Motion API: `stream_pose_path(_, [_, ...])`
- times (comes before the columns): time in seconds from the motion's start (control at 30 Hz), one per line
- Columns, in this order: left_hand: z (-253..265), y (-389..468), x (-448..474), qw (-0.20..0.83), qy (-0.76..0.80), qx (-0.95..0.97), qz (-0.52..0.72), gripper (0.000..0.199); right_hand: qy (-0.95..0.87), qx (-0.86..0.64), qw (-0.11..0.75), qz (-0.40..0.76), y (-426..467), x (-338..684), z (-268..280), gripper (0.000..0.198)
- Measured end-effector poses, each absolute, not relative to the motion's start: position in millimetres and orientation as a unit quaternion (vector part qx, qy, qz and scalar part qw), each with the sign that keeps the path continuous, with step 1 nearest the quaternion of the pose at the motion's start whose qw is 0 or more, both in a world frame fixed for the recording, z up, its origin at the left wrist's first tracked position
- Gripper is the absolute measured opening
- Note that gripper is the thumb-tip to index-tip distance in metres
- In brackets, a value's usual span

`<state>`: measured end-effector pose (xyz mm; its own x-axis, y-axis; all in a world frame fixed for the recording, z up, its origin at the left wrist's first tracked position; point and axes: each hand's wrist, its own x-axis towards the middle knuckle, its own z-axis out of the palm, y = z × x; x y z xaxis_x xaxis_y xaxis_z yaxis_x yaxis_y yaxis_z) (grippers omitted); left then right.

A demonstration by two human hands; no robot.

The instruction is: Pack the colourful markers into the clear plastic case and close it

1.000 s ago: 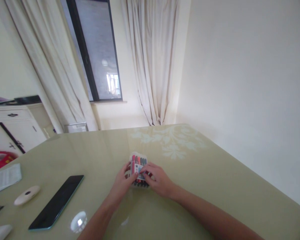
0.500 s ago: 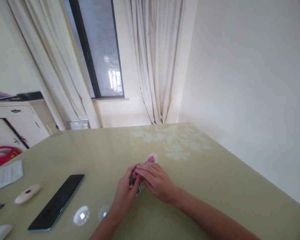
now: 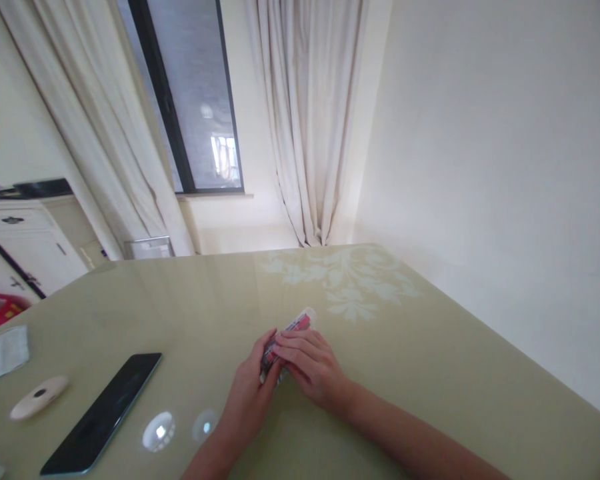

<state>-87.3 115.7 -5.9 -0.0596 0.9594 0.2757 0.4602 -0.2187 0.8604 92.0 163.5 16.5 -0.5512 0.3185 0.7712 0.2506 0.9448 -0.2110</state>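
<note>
Near the middle of the table, a small printed packet [image 3: 300,323] in red, white and dark colours, with a pale, clear-looking rounded far end, lies slanted between my hands. My left hand [image 3: 250,383] grips its near left end, thumb on the near side and fingers on the far side. Across its top, the fingers of my right hand [image 3: 317,367] are bent and pressed together, touching it near my left thumb. Much of the packet is covered by my fingers, so its exact kind does not show.
On the greenish table [image 3: 190,307] a black-screened phone [image 3: 105,413] lies to the left. Beyond it are a white oval gadget [image 3: 40,397] with a dark spot, a pale folded sheet [image 3: 5,353] and a red object [image 3: 0,312]. A wall [image 3: 480,167] borders the right side.
The view has turned slightly, so the things on the left sit farther left. Both hands stay on the packet; my right fingers have shifted slightly, showing a little more of its top.
</note>
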Motion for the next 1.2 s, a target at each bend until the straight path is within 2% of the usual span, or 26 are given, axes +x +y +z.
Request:
stream_pose_path(0.17, [-5.1, 115.1, -86.4, 0.263, 0.557, 0.64, 0.459, 0.049, -0.877, -0.155, 0.453, 0.042, 162.6, 93.1, 19.5, 0.031])
stream_pose_path(0.3, [-4.7, 114.2, -84.2, 0.271, 0.564, 0.636, 0.453, 0.048, -0.895, -0.15, 0.42, 0.029, 171.3, 101.8, 20.7, 0.032])
stream_pose_path(0.37, [-4.7, 113.8, -83.1, 0.272, 0.567, 0.637, 0.445, 0.048, -0.892, -0.179, 0.415, 0.005, 178.5, 108.8, 19.0, 0.045])
stream_pose_path(0.47, [-4.7, 113.6, -81.9, 0.267, 0.574, 0.64, 0.436, 0.048, -0.876, -0.246, 0.414, -0.023, 188.3, 117.6, 13.9, 0.075])
stream_pose_path(0.5, [-4.6, 113.4, -81.6, 0.267, 0.577, 0.637, 0.437, 0.049, -0.874, -0.259, 0.411, -0.026, 190.4, 119.4, 11.9, 0.078])
stream_pose_path(1.0, [-5.2, 111.6, -75.6, 0.276, 0.564, 0.616, 0.475, 0.048, -0.856, -0.279, 0.434, 0.033, 183.8, 122.5, -1.9, 0.063])
stream_pose_path(1.2, [-10.9, 108.9, -68.4, 0.288, 0.491, 0.715, 0.407, 0.056, -0.806, -0.28, 0.504, 0.135, 179.7, 128.9, 5.0, 0.031])
